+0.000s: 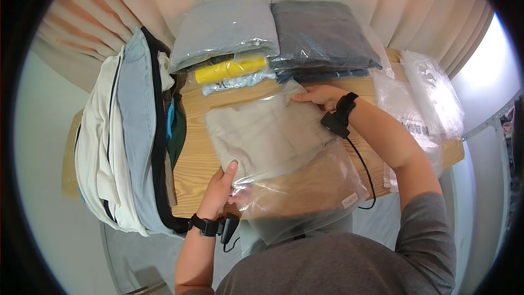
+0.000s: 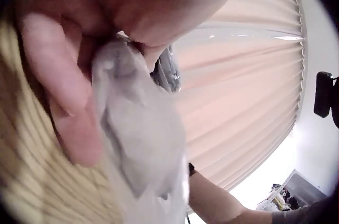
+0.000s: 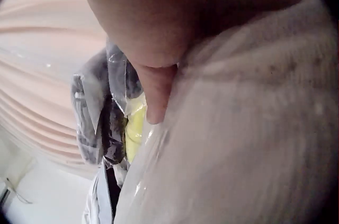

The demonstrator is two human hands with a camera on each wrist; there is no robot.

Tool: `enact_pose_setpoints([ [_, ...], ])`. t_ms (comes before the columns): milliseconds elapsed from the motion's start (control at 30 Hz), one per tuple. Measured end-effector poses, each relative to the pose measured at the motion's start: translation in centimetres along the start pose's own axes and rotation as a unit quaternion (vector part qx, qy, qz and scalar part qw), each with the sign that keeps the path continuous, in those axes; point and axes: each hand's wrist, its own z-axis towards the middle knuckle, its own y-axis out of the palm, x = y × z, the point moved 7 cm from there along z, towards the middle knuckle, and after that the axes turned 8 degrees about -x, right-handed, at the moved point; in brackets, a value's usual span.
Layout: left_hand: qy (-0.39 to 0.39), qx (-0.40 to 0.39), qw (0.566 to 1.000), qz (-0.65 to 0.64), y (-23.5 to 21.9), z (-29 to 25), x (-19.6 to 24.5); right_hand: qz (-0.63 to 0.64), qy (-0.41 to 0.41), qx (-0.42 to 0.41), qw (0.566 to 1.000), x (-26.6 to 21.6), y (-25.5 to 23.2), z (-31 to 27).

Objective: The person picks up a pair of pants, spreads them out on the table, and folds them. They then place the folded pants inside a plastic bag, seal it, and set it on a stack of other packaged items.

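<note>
A folded light beige garment (image 1: 256, 139) lies inside a clear plastic bag (image 1: 311, 186), whose lower part hangs flat and see-through past the table's front edge. At the bag's left side my left hand (image 1: 218, 186) grips bag and garment together, thumb on top and fingers beneath. My right hand (image 1: 323, 97) pinches the upper right of the bag, with the thumb lying over the top. Seen from the left wrist, the bagged cloth (image 2: 143, 134) comes out end-on between thumb and fingers. The right wrist view shows the plastic-covered cloth (image 3: 254, 128) close up, hiding most fingers.
Bagged garments stand stacked at the back, a grey one (image 1: 229, 27) beside a dark one (image 1: 325, 33), with a yellow roll (image 1: 230, 69) below. Clothes (image 1: 134, 131) are heaped along the left. Clear plastic bags (image 1: 431, 93) lie on the right of the wooden table (image 1: 196, 177).
</note>
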Motion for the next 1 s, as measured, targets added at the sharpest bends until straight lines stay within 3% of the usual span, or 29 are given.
enact_pose_setpoints([
  [100, -0.01, 0.011, 1.0, -0.023, 0.5, -0.2, 0.3, -0.016, 0.068, 0.0, 0.998, 1.0, -0.2, -0.5],
  [233, -0.031, -0.01, 0.999, -0.01, 0.2, -0.2, 0.5, -0.003, 0.064, 0.002, 0.998, 1.6, -0.8, -0.2],
  [300, -0.016, -0.007, 0.999, -0.045, -0.1, 0.1, 0.0, 0.07, 0.002, -0.028, 0.997, 2.1, -1.7, 0.5],
  [400, -0.009, 0.058, 0.998, -0.037, -0.5, -0.2, 0.2, -0.007, 0.059, -0.038, 0.998, 0.7, 2.5, -6.4],
  [433, -0.001, 0.052, 0.998, -0.045, -0.8, 0.2, -0.2, -0.006, 0.067, -0.04, 0.997, 2.3, 2.5, -6.6],
  [500, 0.001, 0.026, 0.999, -0.042, -1.9, 1.1, -0.8, 0.015, -0.098, -0.092, 0.991, 3.7, 2.5, -6.9],
  [533, 0.011, -0.002, 0.999, -0.032, -1.9, 1.3, -0.7, 0.02, -0.089, -0.094, 0.991, 4.9, 2.6, -7.3],
  [600, -0.025, 0.023, 0.999, 0.002, -2.4, 1.0, -0.4, 0.092, -0.111, -0.008, 0.989, 6.7, 1.4, -8.2],
  [633, -0.051, 0.047, 0.997, 0.044, -2.6, 0.3, -0.4, 0.098, -0.103, -0.008, 0.99, 7.8, 1.7, -9.4],
  [667, -0.069, 0.045, 0.996, 0.042, -1.8, -1.8, -1.7, -0.041, -0.132, 0.089, 0.986, 9.1, 1.3, -12.2],
  [700, 0.07, 0.086, 0.988, 0.111, -1.8, -3.5, 0.2, -0.184, -0.169, 0.185, 0.95, 8.7, 1.2, -14.5],
  [733, 0.207, 0.121, 0.954, 0.179, -1.6, -5.5, 1.9, -0.178, -0.169, 0.187, 0.951, 9.6, 2.2, -15.8],
  [767, 0.301, 0.144, 0.895, 0.296, -1.2, -7.5, 2.3, -0.35, -0.218, 0.23, 0.881, 9.4, 3.9, -17.9],
  [800, 0.299, 0.138, 0.896, 0.299, -0.8, -8.2, 2.3, -0.51, -0.255, 0.266, 0.777, 9.3, 5.7, -19.5],
  [833, 0.336, 0.115, 0.814, 0.459, 1.3, -9.4, 3.0, -0.533, -0.258, 0.238, 0.77, 9.9, 6.4, -19.9],
  [867, 0.365, 0.091, 0.705, 0.601, 3.2, -10.1, 3.0, -0.532, -0.255, 0.24, 0.771, 9.8, 6.8, -20.2],
  [933, 0.353, 0.043, 0.699, 0.62, 3.6, -9.5, 2.8, -0.684, -0.276, 0.25, 0.627, 8.7, 9.4, -20.8],
  [967, 0.358, 0.019, 0.686, 0.633, 4.0, -8.8, 3.2, -0.685, -0.278, 0.255, 0.624, 7.8, 9.2, -20.8],
  [1000, 0.359, -0.008, 0.674, 0.646, 4.4, -8.6, 3.2, -0.707, -0.287, 0.203, 0.613, 7.6, 9.9, -20.7],
])
